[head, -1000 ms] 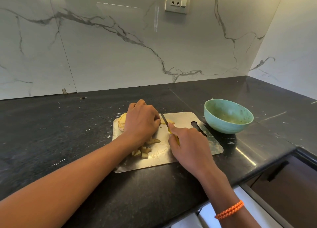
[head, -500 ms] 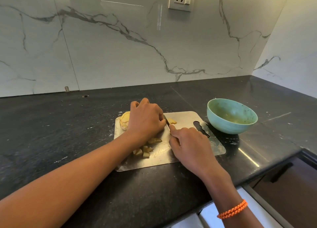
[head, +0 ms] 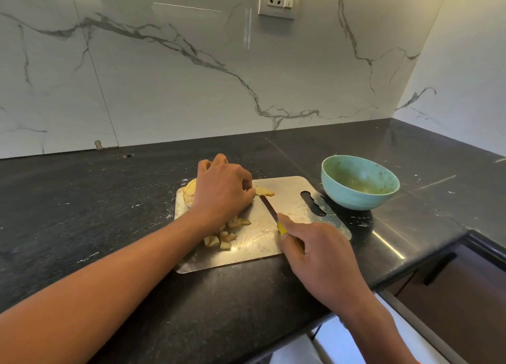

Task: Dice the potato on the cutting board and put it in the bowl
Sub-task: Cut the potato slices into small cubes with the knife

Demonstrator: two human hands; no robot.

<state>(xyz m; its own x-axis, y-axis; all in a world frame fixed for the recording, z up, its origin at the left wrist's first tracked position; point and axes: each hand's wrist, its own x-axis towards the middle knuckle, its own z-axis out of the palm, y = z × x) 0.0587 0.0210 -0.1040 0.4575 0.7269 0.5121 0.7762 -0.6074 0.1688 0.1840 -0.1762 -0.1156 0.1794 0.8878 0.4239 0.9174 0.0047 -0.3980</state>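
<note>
The pale yellow peeled potato sits at the far left corner of the shiny steel cutting board, mostly hidden under the left hand, which is curled over it, fingertips pinching a cut slice. A little pile of skin-on diced pieces lies near the board's front edge. The right hand grips a yellow-handled knife, blade flat-ish on bare board. The teal round bowl stands just past the board's right end on the black stone counter, which has plenty of room left.
</note>
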